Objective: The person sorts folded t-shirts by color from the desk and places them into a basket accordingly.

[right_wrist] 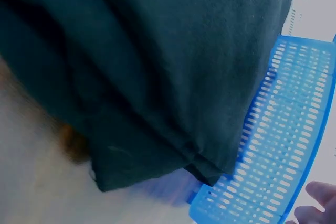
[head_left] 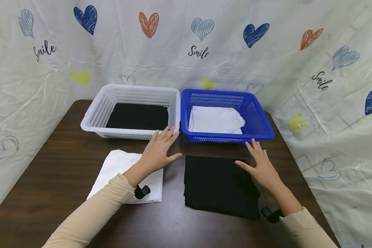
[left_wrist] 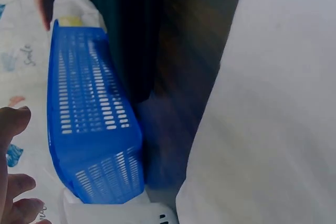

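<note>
My left hand (head_left: 157, 151), fingers spread, hovers above a folded white cloth (head_left: 114, 168), fingertips overlapping the front rim of the white basket (head_left: 124, 132). It holds nothing. Over the right edge of a folded black cloth (head_left: 218, 187) is my right hand (head_left: 260, 167), also bare, with straight fingers and the thumb apart, its fingertips right at the front of the blue basket (head_left: 204, 137). Inside the white basket lies a folded black cloth (head_left: 139, 116); inside the blue one, a folded white cloth (head_left: 214, 119). The right wrist view shows the nearer black cloth (right_wrist: 157, 77) with layered folds.
Both baskets stand side by side along the back of the dark wooden table (head_left: 43, 179). Behind and to the right hangs a pale curtain (head_left: 170, 51) printed with hearts and "Smile". A black strap device (head_left: 142, 191) sits at my left wrist, another (head_left: 271, 215) at my right.
</note>
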{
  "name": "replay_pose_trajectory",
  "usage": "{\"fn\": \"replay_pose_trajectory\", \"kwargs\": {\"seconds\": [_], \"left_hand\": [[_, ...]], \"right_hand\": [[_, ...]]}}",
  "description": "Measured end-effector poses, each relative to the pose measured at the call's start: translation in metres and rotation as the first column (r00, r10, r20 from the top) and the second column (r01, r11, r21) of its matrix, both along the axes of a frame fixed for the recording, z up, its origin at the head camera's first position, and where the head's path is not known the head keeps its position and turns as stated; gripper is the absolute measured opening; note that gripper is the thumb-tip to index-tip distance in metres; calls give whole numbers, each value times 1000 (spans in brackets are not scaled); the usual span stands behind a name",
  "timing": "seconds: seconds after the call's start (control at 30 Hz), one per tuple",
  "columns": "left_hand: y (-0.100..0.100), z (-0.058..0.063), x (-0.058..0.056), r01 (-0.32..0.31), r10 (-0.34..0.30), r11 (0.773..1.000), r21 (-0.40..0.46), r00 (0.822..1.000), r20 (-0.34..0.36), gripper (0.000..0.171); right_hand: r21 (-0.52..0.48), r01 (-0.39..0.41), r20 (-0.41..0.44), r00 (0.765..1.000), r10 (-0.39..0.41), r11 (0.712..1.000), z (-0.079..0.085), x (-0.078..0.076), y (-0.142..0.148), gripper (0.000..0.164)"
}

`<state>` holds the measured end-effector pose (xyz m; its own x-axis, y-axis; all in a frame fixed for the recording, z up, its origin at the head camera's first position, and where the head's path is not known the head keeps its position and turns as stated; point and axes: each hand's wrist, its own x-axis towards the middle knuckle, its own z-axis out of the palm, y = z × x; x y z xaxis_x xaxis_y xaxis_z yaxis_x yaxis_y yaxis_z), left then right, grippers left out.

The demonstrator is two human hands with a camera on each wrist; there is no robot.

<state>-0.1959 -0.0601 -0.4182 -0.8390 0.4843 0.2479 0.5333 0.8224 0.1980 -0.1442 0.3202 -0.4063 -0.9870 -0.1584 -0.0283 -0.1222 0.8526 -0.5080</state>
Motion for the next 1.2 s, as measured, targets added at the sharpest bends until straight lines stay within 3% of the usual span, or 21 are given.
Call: {"fn": "replay_pose_trajectory", "kwargs": {"seconds": [0.4, 0.47, 0.6, 0.83, 1.03, 1.2], "left_hand": [[12, -14, 14, 60, -59, 996, 60, 998, -23, 80], [15, -17, 16, 70, -70, 995, 68, 998, 0, 80], [20, -23, 22, 73, -90, 988, 139, 988, 124, 81], [26, -29, 32, -12, -108, 954, 301, 919, 380, 86], [29, -35, 37, -111, -128, 912, 395, 838, 531, 89], [32, -39, 39, -197, -118, 888, 415, 776, 620, 90]], "right_hand": [[-8, 54, 138, 989, -52, 999, -16, 12, 6, 97], [-4, 64, 162, 985, -63, 998, -18, 14, 5, 98], [9, 67, 216, 974, -67, 998, -20, 21, 3, 98], [44, 75, 308, 948, -85, 996, -24, 33, 9, 103], [40, 107, 410, 905, -114, 993, -23, 38, 13, 102], [-9, 118, 447, 889, -101, 993, -19, 41, 12, 100]]}}
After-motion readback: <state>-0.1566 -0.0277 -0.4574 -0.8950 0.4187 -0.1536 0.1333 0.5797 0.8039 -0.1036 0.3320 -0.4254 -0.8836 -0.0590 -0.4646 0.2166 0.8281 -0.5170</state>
